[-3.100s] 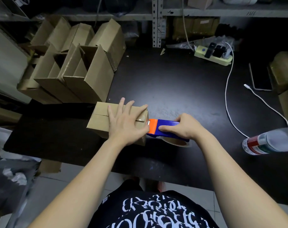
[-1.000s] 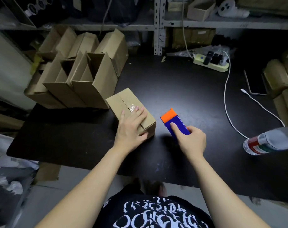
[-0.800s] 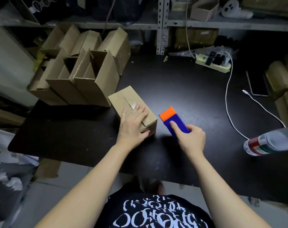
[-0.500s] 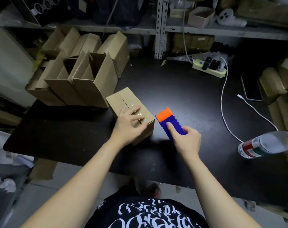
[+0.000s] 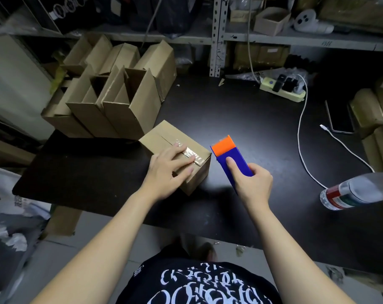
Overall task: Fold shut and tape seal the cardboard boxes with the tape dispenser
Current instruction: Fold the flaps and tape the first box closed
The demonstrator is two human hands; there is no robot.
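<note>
While the left hand (image 5: 168,170) presses flat-fingered on the clear tape (image 5: 191,155) atop the closed cardboard box (image 5: 162,137) mid-worktop (image 5: 252,110), the right hand (image 5: 253,183) grips the tape dispenser (image 5: 238,159) at the box's 3 o'clock. The wrinkled tape end may lift if rubbed too lightly, and the light box could skid.
</note>
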